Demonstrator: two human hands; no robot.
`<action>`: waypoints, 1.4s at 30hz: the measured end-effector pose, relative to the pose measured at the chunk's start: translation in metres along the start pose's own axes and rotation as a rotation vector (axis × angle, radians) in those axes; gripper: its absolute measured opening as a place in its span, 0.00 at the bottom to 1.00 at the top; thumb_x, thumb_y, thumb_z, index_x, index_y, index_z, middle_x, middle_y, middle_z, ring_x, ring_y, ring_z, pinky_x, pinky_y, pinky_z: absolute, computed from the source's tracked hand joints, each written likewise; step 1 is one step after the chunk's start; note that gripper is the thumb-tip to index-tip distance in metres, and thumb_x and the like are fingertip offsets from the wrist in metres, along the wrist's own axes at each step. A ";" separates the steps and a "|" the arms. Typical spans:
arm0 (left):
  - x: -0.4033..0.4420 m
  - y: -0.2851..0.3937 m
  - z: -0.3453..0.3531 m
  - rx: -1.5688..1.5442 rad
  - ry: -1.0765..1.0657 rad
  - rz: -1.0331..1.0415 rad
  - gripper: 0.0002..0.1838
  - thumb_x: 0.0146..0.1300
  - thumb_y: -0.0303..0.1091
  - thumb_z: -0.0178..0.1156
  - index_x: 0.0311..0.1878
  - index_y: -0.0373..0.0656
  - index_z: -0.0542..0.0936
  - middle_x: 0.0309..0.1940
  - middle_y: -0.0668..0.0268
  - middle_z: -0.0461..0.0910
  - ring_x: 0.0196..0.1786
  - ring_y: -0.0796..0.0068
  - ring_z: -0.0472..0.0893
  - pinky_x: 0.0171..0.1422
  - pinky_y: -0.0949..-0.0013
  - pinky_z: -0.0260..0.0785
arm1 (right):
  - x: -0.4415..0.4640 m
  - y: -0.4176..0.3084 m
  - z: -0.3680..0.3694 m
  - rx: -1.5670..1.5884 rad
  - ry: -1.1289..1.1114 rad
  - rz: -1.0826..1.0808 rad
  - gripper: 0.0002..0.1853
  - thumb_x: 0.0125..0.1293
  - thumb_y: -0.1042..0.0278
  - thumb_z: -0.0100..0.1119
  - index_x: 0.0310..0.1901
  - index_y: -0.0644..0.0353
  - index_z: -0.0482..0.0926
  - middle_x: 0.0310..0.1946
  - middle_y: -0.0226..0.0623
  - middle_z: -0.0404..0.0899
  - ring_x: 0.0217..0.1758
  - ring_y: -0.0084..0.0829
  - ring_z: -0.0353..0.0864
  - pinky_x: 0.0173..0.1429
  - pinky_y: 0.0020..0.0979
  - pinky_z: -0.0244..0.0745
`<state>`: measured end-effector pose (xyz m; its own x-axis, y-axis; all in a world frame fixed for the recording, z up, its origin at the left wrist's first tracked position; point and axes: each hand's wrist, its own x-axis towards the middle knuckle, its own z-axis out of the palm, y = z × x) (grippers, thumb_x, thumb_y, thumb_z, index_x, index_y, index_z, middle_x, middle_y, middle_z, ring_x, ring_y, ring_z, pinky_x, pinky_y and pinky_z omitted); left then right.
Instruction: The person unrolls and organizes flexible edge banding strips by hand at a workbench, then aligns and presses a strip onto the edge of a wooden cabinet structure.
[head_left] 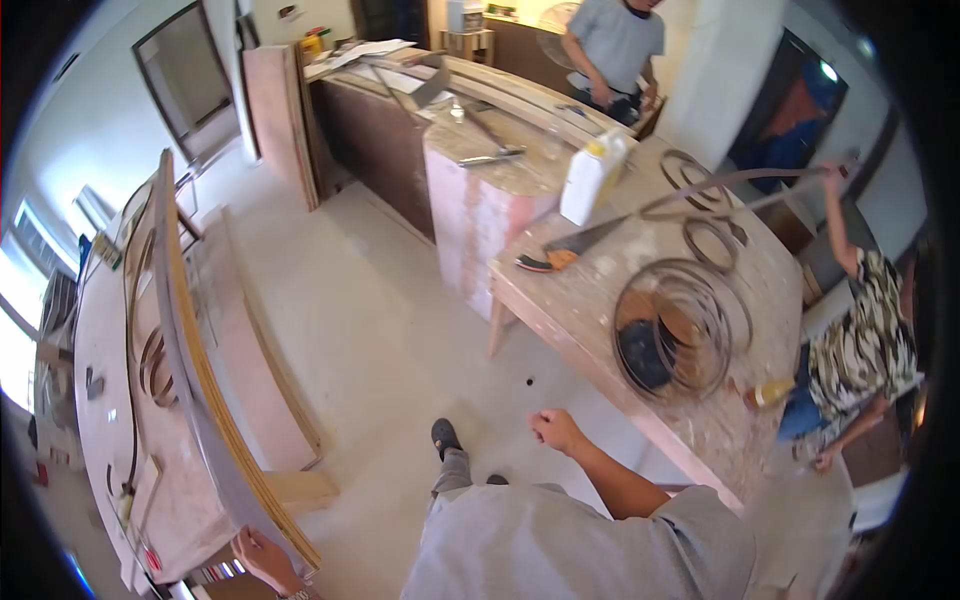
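My left hand (264, 562) rests at the near end of a long curved panel (205, 385) with a grey strip along its edge, fingers loosely extended and apparently touching it. Whether it pinches anything is not visible. Over the floor between the two tables, my right hand (556, 431) is curled closed with nothing seen in it. Closest to that hand is the right worktable (640, 415), which carries a coil of thin brown edging strip (690, 325), a hand saw (585, 240) with an orange-and-black handle and a white jug (593, 178).
On the right, a co-worker in a camouflage shirt (855, 335) holds up a long strip (745, 182); a yellowish bottle (770, 392) is close by. Another person in grey (615, 50) stands behind the far bench. Curved boards (250, 340) lie beside the left table (105, 330).
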<state>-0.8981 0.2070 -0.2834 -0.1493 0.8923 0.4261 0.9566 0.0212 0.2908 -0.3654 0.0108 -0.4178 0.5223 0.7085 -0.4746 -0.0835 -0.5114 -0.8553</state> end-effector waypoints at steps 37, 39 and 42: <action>-0.001 -0.111 0.020 -0.780 -0.475 -0.275 0.31 0.64 0.37 0.61 0.64 0.27 0.63 0.32 0.59 0.78 0.33 0.73 0.75 0.36 0.70 0.67 | -0.144 -0.025 0.173 -0.277 -0.048 -0.169 0.15 0.63 0.57 0.63 0.30 0.63 0.81 0.21 0.32 0.79 0.23 0.21 0.74 0.31 0.27 0.71; 0.004 -0.113 0.026 -0.800 -0.482 -0.299 0.32 0.64 0.37 0.61 0.64 0.27 0.63 0.32 0.59 0.77 0.32 0.74 0.74 0.36 0.70 0.66 | -0.151 -0.021 0.170 -0.301 -0.012 -0.106 0.17 0.64 0.55 0.62 0.29 0.63 0.81 0.20 0.32 0.78 0.23 0.22 0.73 0.31 0.28 0.70; 0.014 -0.112 0.025 -0.824 -0.507 -0.314 0.32 0.64 0.37 0.61 0.65 0.27 0.62 0.32 0.60 0.77 0.33 0.75 0.73 0.36 0.71 0.65 | -0.160 -0.007 0.165 -0.333 0.024 -0.037 0.18 0.64 0.53 0.62 0.27 0.63 0.80 0.21 0.33 0.79 0.23 0.24 0.74 0.32 0.29 0.70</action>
<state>-1.0006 0.2286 -0.3316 -0.0570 0.9900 -0.1290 0.3940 0.1410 0.9082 -0.5885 -0.0189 -0.3707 0.5401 0.7197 -0.4363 0.2160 -0.6195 -0.7547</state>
